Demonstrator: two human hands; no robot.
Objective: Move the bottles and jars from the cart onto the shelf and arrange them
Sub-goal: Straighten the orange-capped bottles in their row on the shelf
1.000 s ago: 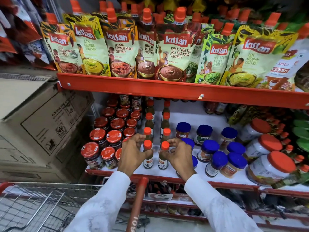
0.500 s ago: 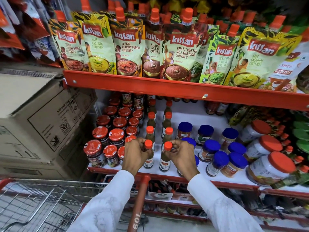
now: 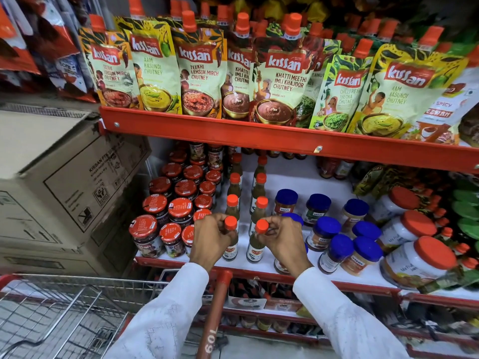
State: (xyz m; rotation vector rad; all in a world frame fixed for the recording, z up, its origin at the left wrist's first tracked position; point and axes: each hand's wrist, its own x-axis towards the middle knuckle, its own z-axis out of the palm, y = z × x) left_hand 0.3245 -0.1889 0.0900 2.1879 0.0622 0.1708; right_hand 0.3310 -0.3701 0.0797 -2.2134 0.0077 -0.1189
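Pinching orange caps, the left hand [image 3: 211,239] grips one small green-sauce glass bottle [image 3: 230,239] and the right hand [image 3: 283,239] grips its twin [image 3: 257,242]. Both stand side by side at the front of the white shelf board [image 3: 305,182], heading two bottle rows between red-lidded dark jars [image 3: 166,218] and blue-lidded jars [image 3: 326,229]. Below left sits the wire cart [image 3: 64,312].

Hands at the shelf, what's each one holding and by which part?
Left hand holds the left front bottle by its orange cap; right hand holds the right front bottle likewise.
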